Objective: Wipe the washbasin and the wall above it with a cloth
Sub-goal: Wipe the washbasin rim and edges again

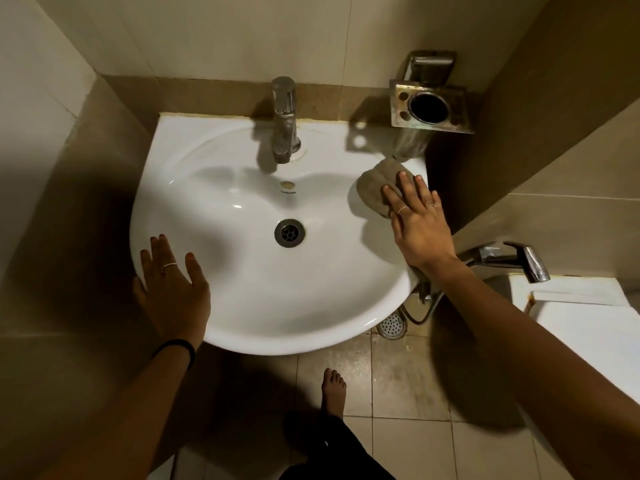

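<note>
The white washbasin (242,188) fills the middle of the head view, with a chrome tap (284,119) at its back and a drain (289,232) in the bowl. A crumpled grey-brown cloth (375,185) lies on the basin's right rim. My right hand (414,220) presses flat on the cloth, fingers spread over it. My left hand (173,289) rests on the basin's front left rim, fingers apart and holding nothing. The tiled wall (225,36) rises behind the tap.
A metal toothbrush and cup holder (429,105) juts from the wall above the cloth. A hand sprayer (512,259) hangs at the right beside a white toilet tank (585,317). A side wall (554,116) stands close on the right. My bare foot (333,389) is on the floor tiles.
</note>
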